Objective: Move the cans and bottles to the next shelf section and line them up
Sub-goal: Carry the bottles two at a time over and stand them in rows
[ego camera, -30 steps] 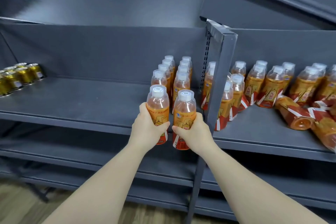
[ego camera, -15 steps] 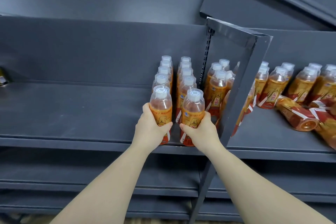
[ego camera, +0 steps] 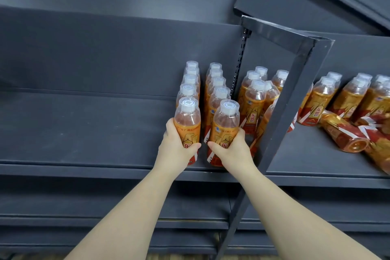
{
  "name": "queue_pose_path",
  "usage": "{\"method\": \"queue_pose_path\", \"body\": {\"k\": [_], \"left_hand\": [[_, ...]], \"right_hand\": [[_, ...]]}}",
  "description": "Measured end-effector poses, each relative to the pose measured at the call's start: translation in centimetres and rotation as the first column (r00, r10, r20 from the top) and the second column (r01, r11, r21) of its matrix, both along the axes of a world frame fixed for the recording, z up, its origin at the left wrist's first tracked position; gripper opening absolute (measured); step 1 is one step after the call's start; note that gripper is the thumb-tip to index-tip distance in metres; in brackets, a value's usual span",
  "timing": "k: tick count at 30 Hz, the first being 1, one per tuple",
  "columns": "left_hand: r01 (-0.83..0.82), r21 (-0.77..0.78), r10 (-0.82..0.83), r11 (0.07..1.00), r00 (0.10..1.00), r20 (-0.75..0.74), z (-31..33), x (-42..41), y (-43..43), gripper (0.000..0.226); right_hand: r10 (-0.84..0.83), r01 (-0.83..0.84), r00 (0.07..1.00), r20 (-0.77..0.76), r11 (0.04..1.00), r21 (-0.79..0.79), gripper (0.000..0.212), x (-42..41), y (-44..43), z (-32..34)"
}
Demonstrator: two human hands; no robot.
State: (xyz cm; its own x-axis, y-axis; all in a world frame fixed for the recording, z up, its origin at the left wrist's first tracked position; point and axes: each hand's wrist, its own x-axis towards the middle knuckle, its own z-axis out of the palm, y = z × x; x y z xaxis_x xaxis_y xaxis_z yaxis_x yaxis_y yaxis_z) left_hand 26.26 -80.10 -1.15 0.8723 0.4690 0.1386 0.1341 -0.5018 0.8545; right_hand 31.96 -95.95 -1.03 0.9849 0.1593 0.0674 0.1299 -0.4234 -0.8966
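Two rows of orange drink bottles with clear caps run front to back on the left shelf section (ego camera: pixel 84 129), near its right end. My left hand (ego camera: pixel 176 150) grips the front bottle of the left row (ego camera: pixel 187 120). My right hand (ego camera: pixel 230 150) grips the front bottle of the right row (ego camera: pixel 226 124). Both bottles stand upright at the shelf's front edge. Behind them, several bottles (ego camera: pixel 217 91) are lined up to the back panel.
A dark upright post (ego camera: pixel 289 107) divides the sections. On the right shelf section (ego camera: pixel 306 154) stand several more orange bottles (ego camera: pixel 348 97), loosely grouped, and some bottles (ego camera: pixel 346 137) lie on their sides. Lower shelves run beneath.
Both hands have carried their bottles forward and down onto the shelf's front edge, ending the two rows. The view has shifted right, and the gold cans at far left have left the frame.
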Motion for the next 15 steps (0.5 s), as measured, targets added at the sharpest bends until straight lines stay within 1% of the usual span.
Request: {"method": "queue_pose_path", "body": {"k": [3,6,10,15], "left_hand": [[-0.002,0.031,0.003,1.000,0.999,-0.034,-0.40,-0.56,-0.24,0.095],[-0.003,0.045,0.006,0.999,0.998,-0.062,-0.68,-0.90,-0.38,0.092],[-0.011,0.031,0.013,0.999,0.998,-0.055,-0.50,-0.75,-0.55,0.086],[-0.002,0.037,0.005,0.999,0.998,-0.061,-0.64,-0.56,-0.36,0.086]], "right_hand": [[-0.006,0.006,1.000,-0.011,1.000,0.006,0.084,-0.35,0.10,0.01],[-0.005,0.004,1.000,-0.027,1.000,-0.029,0.082,-0.52,0.03,-0.02],[-0.015,0.014,1.000,-0.018,0.999,-0.050,0.077,-0.61,0.01,0.00],[-0.022,0.021,1.000,-0.017,0.998,-0.055,0.077,-0.34,0.27,-0.17]]}}
